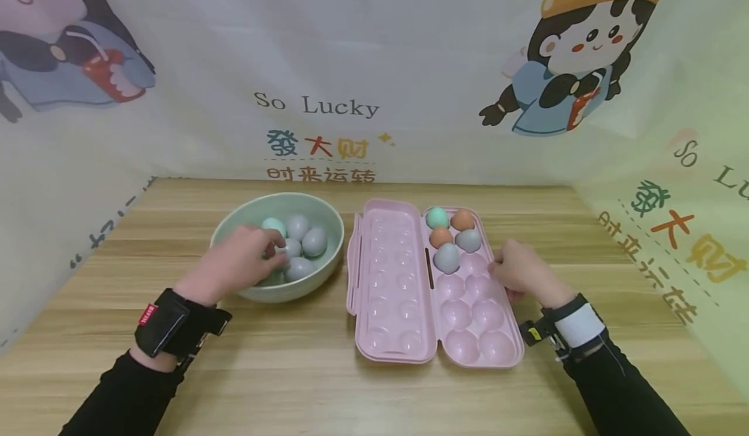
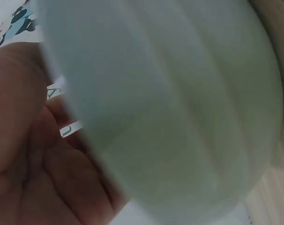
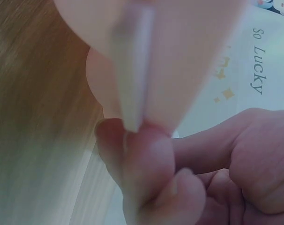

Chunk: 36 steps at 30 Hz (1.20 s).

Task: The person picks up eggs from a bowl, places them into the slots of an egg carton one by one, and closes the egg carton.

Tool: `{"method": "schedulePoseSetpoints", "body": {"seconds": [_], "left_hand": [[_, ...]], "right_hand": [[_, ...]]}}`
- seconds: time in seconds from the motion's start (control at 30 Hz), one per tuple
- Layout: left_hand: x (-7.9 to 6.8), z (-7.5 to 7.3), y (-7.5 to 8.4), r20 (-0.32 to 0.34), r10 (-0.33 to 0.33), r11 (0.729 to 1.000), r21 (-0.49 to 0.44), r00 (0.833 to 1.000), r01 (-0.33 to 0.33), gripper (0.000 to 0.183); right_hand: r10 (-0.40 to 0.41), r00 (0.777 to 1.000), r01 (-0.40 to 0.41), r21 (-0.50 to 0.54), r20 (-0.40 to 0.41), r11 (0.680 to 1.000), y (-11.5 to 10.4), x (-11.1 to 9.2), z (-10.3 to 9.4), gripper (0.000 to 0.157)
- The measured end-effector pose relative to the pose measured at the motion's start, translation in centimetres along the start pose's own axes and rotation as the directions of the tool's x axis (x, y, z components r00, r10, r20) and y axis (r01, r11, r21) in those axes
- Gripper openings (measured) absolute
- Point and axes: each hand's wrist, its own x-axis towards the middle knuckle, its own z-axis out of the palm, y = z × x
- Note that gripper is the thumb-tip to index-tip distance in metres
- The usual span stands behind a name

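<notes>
In the head view a pale green bowl point(image 1: 328, 273) holds several grey eggs point(image 1: 315, 242) and a mint-green egg point(image 1: 274, 227). My left hand point(image 1: 242, 257) reaches over its left rim, thumb and fingertips apart beside a grey egg point(image 1: 290, 247). From the left wrist, the bowl's outer wall point(image 2: 179, 103) hides those fingertips. To the right lies a pink egg carton point(image 1: 430, 351), lid folded out left. Its far cups hold mint-green, brown point(image 1: 462, 219) and grey eggs point(image 1: 447, 258). My right hand point(image 1: 523, 270) pinches the carton's right edge between thumb and curled fingers.
The wooden table point(image 1: 281, 371) ends at a printed backdrop point(image 1: 433, 98) behind and at both sides. Bowl and carton stand close together, a narrow strip of wood between them. Black straps with small cameras circle both wrists.
</notes>
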Motion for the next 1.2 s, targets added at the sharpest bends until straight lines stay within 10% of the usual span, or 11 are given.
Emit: {"method": "schedulePoseSetpoints", "body": {"seconds": [0.67,1.2], "left_hand": [[1.0,2.3,0.9,0.048,-0.016,0.995,-0.098,0.999,0.02,0.027],[2.5,3.1,0.6,0.094,0.094,0.994,-0.059,0.991,-0.089,0.034]], "right_hand": [[-0.002,1.0,0.002,-0.011,0.002,1.0,0.1,-0.4,0.0,0.029],[0.015,1.0,-0.016,-0.016,-0.009,1.0,-0.1,-0.3,0.0,0.028]]}}
